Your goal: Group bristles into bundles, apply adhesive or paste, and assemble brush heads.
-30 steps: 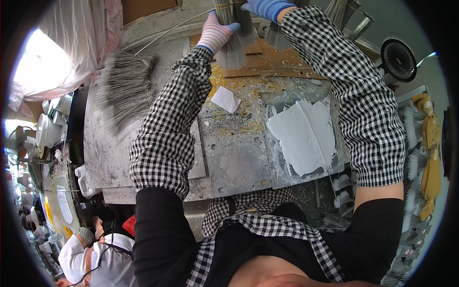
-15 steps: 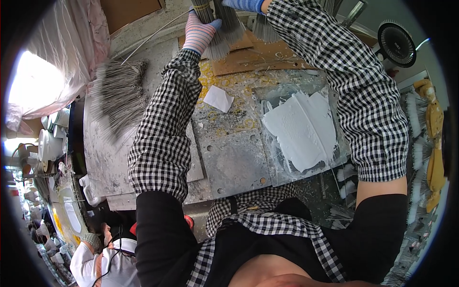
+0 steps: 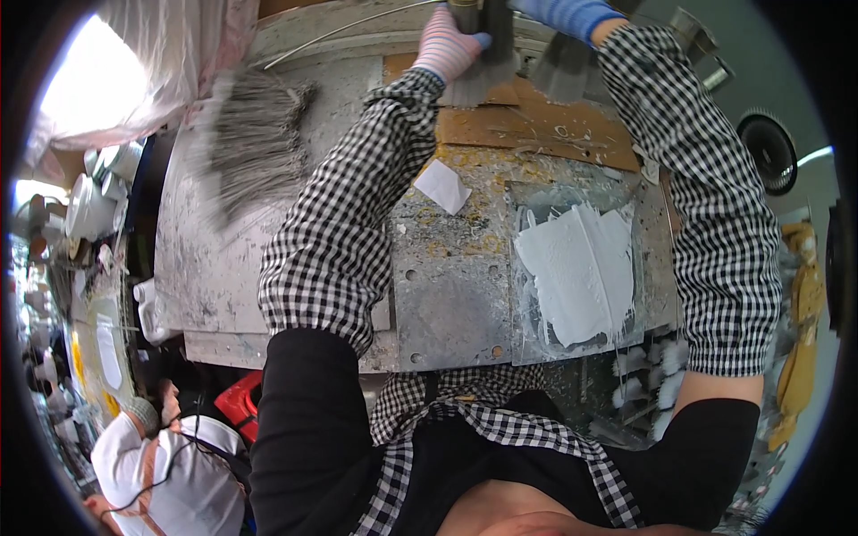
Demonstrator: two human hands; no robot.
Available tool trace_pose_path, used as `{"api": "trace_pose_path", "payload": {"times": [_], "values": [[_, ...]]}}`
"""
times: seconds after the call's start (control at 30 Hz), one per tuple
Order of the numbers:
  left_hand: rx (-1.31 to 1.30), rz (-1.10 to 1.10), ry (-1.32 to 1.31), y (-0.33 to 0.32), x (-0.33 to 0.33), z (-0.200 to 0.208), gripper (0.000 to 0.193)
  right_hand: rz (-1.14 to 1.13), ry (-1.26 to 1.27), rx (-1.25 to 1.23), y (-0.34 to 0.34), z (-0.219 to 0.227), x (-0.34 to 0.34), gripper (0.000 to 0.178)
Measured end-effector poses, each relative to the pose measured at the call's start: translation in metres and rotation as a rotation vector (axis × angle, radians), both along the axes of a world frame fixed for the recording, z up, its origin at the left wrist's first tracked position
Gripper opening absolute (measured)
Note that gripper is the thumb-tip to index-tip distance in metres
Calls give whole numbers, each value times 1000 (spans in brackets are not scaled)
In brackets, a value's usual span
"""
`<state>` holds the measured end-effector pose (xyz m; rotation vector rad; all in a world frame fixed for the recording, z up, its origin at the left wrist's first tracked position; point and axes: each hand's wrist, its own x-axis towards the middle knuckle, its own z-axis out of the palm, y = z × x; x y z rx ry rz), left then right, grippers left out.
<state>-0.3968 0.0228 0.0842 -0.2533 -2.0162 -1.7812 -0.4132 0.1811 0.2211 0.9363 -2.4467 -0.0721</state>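
Note:
My left hand (image 3: 450, 46), in a pink-and-white striped glove, is closed on a bundle of thin grey wire-like strands (image 3: 497, 49) at the far edge of the worktop, its thumb along the bundle's side. My right hand (image 3: 572, 16), gloved in blue, reaches to the top edge of the picture beside the same bundle; its fingertips are cut off there, so its grip cannot be made out. Just below it stands a second bundle of grey strands (image 3: 565, 70). A loose fanned heap of similar strands (image 3: 259, 147) lies at the left.
Brown cardboard (image 3: 536, 129) lies under the bundles. Nearer are a white paper scrap (image 3: 443, 188), a metal plate (image 3: 451, 313) with holes and a glass sheet spread with white paste (image 3: 576, 268). A round black device (image 3: 767, 154) stands right. Another person (image 3: 170, 464) is at lower left.
The whole view has shifted, so the worktop sits farther right in it. Both my hands have moved somewhat right at the far edge, the left still gripping its bundle.

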Motion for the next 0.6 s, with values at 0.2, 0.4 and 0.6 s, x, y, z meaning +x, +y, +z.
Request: {"api": "trace_pose_path", "payload": {"times": [0.2,0.4,0.6], "values": [[25,-21,-9,1,6,5,54,23,11,9,1,3,3,71],[-287,137,-41,-24,38,-12,102,-45,129,59,-6,-15,1,70],[-1079,140,-174,-151,203,-57,100,634,-16,-109,-90,-77,150,45]]}}
